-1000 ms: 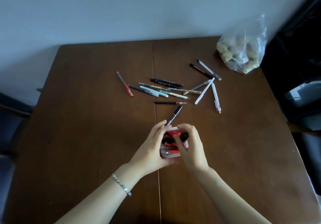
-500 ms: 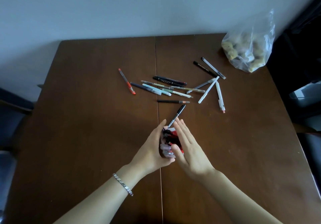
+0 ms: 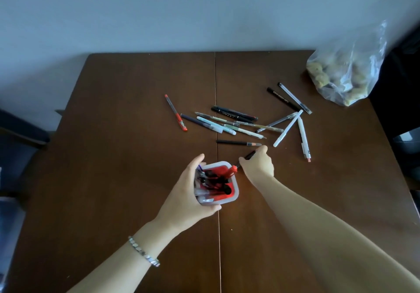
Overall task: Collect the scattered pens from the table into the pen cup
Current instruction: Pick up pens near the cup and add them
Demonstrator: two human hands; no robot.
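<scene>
A square pen cup [image 3: 235, 192] with a pale rim and red inside stands near the table's middle, with several pens in it. My left hand [image 3: 189, 198] wraps around its left side. Just right of the cup, my right hand [image 3: 259, 165] has its fingers closed on a black pen [image 3: 248, 156] lying on the table. Beyond the hands, several pens lie scattered: a red pen [image 3: 176, 113], a black pencil [image 3: 236, 143], a white pen [image 3: 304, 137], a black marker [image 3: 283, 99] and a crossed pile [image 3: 229, 124].
A clear plastic bag [image 3: 343, 70] with lumpy yellowish contents sits at the table's far right corner. The brown table [image 3: 127, 147] has a seam down its middle and meets a grey wall. Dark chairs flank both sides.
My right hand left the cup's top and moved right and forward onto the black pen. The cup's opening is now uncovered. My left hand stays on the cup.
</scene>
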